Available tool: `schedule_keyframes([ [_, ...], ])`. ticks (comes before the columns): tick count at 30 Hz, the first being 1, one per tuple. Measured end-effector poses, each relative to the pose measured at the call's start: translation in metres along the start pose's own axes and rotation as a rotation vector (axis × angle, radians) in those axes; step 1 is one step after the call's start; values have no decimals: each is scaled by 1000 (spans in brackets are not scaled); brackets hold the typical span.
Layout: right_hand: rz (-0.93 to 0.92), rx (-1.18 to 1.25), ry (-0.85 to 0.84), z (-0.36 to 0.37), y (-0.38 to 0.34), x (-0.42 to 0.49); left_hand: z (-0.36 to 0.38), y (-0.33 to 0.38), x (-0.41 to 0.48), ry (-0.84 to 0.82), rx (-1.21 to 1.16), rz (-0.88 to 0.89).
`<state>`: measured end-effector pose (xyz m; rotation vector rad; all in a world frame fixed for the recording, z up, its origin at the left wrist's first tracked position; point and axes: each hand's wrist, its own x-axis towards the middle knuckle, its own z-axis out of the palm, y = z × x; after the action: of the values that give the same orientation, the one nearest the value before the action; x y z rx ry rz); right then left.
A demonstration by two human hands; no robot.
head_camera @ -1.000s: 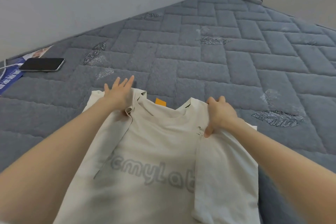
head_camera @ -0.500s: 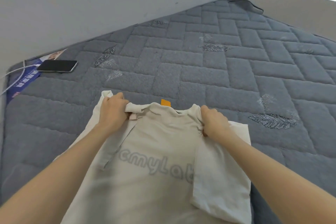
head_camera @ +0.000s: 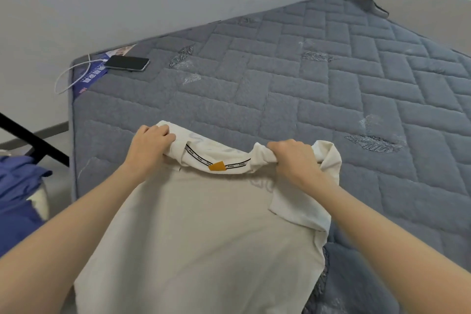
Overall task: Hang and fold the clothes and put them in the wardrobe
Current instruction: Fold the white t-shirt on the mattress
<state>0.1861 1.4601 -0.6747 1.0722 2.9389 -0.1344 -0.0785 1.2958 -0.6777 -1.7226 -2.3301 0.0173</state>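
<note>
A cream T-shirt (head_camera: 204, 232) is stretched between my hands above the grey quilted mattress (head_camera: 331, 99). Its plain side faces me, and the inside of the neckband shows an orange tag (head_camera: 217, 166). My left hand (head_camera: 149, 148) grips the bunched left shoulder. My right hand (head_camera: 293, 160) grips the right shoulder, where a folded sleeve (head_camera: 303, 209) hangs down. The shirt's lower part runs out of view at the bottom.
A black phone (head_camera: 126, 63) lies at the mattress's far left corner on a blue leaflet (head_camera: 90, 76), with a white cable (head_camera: 67, 76) plugged in. Blue clothes (head_camera: 17, 201) are heaped at the left, beside a black bar (head_camera: 33, 140). A white wall runs behind.
Both hands closed on the shoulders and lifted the shirt off the mattress. The printed front has turned away and the inside neckband now shows. The view has pulled back.
</note>
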Motion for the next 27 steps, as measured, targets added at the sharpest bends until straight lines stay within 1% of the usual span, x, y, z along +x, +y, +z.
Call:
schedule_keyframes([
  [3,-51,-2,-42,4,-21,-30,-3,-8,-24,-33,4,28],
  [7,-140,-46,-127,19,-47,-67,-13,-12,-60,-64,41,194],
  [11,-179,-106,-192,32,-65,-99,-10,-15,-90,-136,92,187],
  [12,-180,-106,-214,36,-69,-107,-6,-16,-97,-172,99,157],
  [13,-175,-103,-231,39,-70,-114,-1,-17,-102,-245,135,134],
  [15,-149,-75,-257,44,-72,-126,0,-18,-110,-406,260,139],
  [16,-138,-50,-277,45,-73,-131,1,-19,-114,-444,299,152],
  [17,-137,-27,-305,46,-75,-135,1,-19,-118,-453,305,160],
  [19,-164,-5,-356,45,-79,-140,1,-18,-126,-419,289,180],
  [22,-223,27,-380,40,-87,-144,1,-14,-134,-398,276,296],
  [24,-276,12,-406,40,-91,-147,0,-14,-140,-447,225,275],
  [27,-325,-13,-518,42,-93,-155,-2,-14,-153,-541,181,250],
])
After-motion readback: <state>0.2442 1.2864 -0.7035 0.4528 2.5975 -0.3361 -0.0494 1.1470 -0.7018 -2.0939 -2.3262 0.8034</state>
